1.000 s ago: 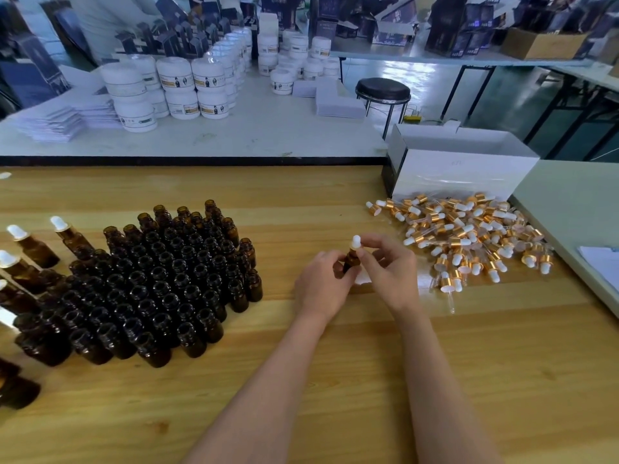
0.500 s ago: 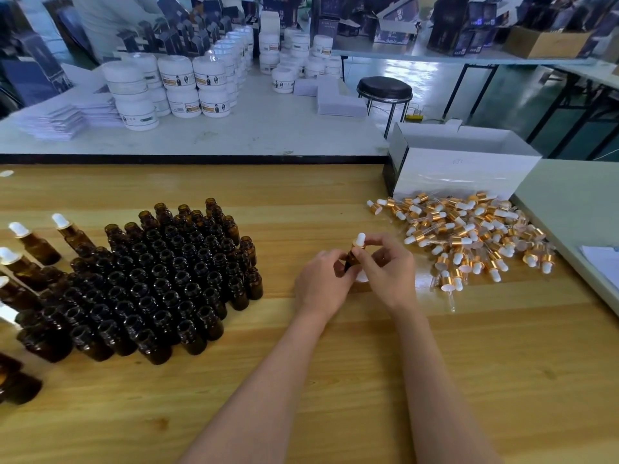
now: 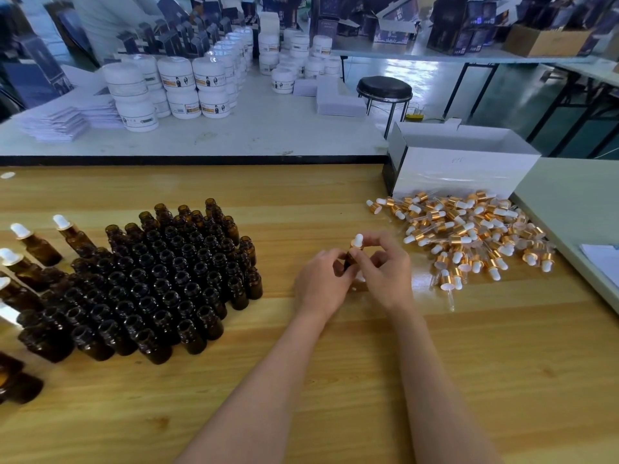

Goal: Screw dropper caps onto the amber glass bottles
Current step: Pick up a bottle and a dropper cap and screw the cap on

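My left hand [image 3: 322, 281] grips a small amber bottle [image 3: 350, 259] at the middle of the wooden table [image 3: 469, 363]; most of the bottle is hidden by fingers. My right hand [image 3: 385, 269] pinches the dropper cap [image 3: 357, 242] on its neck, white bulb pointing up and away. Several open amber bottles [image 3: 160, 283] stand packed together to the left. Capped bottles [image 3: 35, 244] stand at the far left. A pile of loose gold-and-white dropper caps [image 3: 469, 236] lies to the right.
A white open box [image 3: 459, 169] stands behind the cap pile. A pale green table [image 3: 576, 209] adjoins on the right with papers [image 3: 603, 259]. Beyond, a white table holds white jars [image 3: 187, 88] and stacked leaflets; a black stool [image 3: 384, 90] stands further back.
My right fingers have shifted around the cap, and the white bulb now tilts a little more to the right. The hands stay in the same spot.
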